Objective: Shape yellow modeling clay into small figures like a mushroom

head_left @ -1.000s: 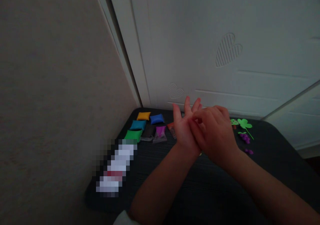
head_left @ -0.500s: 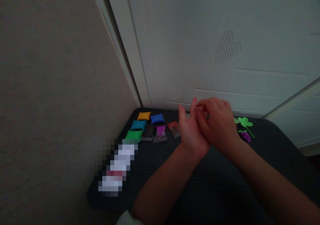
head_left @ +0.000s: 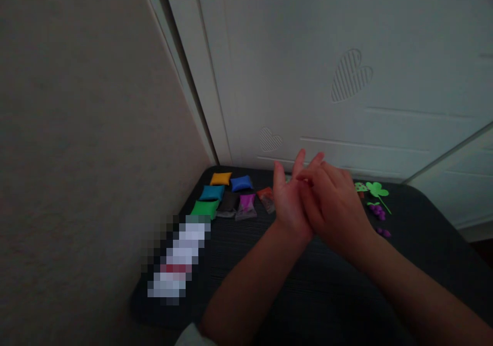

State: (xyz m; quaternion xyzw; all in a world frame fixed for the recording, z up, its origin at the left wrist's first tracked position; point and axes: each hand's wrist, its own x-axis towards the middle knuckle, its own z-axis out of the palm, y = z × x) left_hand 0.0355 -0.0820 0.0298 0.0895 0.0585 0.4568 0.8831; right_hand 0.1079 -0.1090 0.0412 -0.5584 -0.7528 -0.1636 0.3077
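My left hand is raised above the dark table, palm up, with its fingers stretched out. Over that palm lies my right hand, its fingers bent and pressed together against the left palm. Whatever may be between the fingertips is too small or hidden to make out. To the left of my hands are an orange packet and a purple packet. On the right, past my right hand, lie a green clover shape, a purple grape-like cluster and a small purple piece.
Several more packets lie at the back left: yellow, blue, teal, green and dark. A blurred-out white strip runs along the left edge. A spotted mushroom shape is near the clover. A white panel stands behind the table.
Both hands shift slightly right, then back a little left. My right fingers move toward the left fingers and back onto the palm. The packets stay put.
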